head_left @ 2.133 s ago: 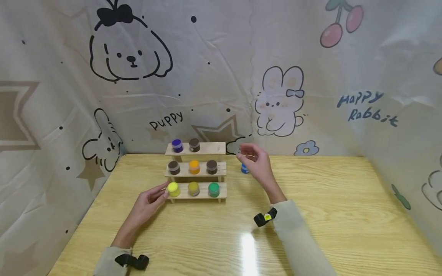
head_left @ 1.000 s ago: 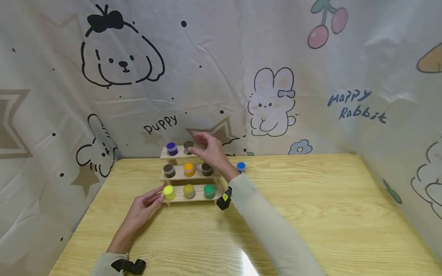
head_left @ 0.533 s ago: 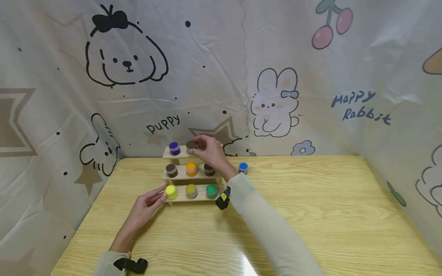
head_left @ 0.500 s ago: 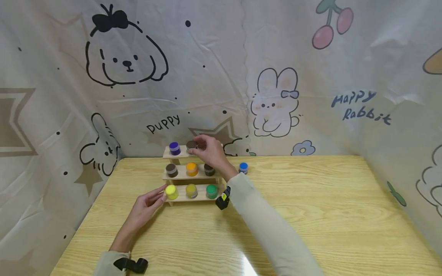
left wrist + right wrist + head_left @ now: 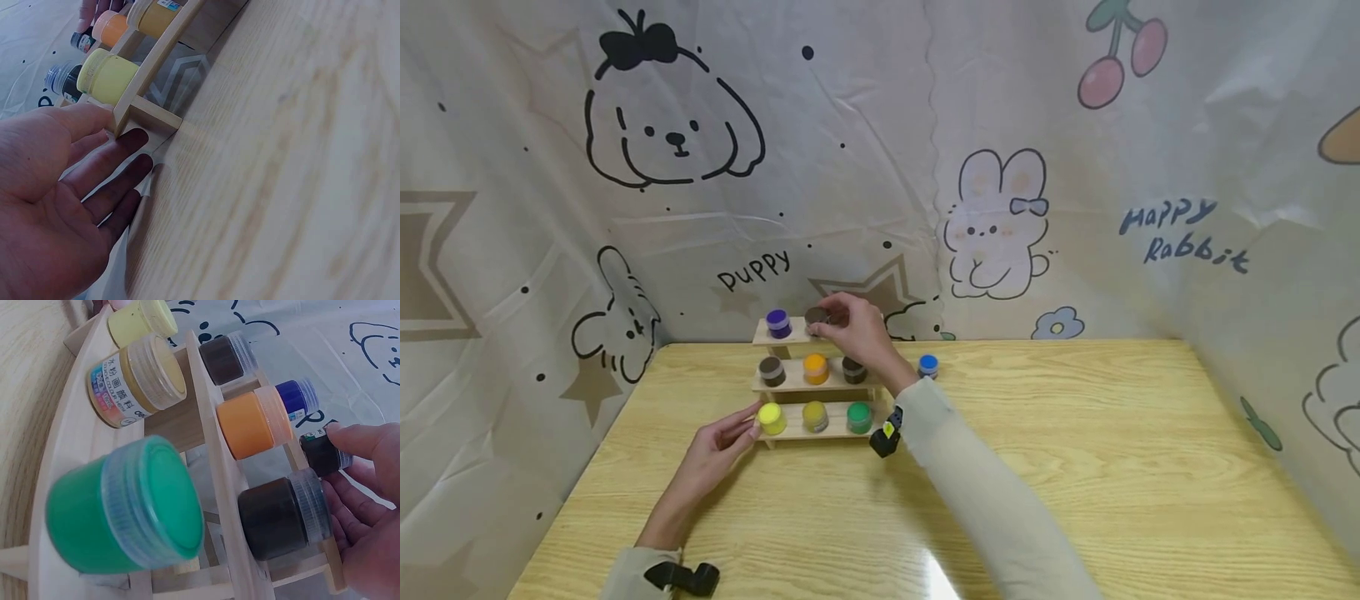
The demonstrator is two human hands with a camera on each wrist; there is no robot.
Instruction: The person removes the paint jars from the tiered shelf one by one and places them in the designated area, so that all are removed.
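My right hand (image 5: 857,329) pinches a dark-lidded paint jar (image 5: 322,453) on the top shelf of a three-step wooden rack (image 5: 850,433), thumb on one side and fingers on the other. To its left on that shelf is a purple paint jar (image 5: 778,323). At the front shelf's left end, my left hand (image 5: 711,454) grips the rack's corner between thumb and index finger, the other fingers extended. Close by that thumb stands a yellow paint jar (image 5: 106,75). Part of the top shelf is hidden behind my right hand.
Two dark jars and an orange jar (image 5: 816,368) fill the middle shelf. Beside the yellow jar, the front shelf bears an ochre jar (image 5: 815,416) and a green jar (image 5: 859,417). A blue jar (image 5: 928,367) stands on the table right of the rack, before a printed cloth backdrop (image 5: 865,192).
From near the blue jar, my right hand has moved left to the top shelf and closed on the dark jar. Over the last half second it stays there. My left hand keeps its place.
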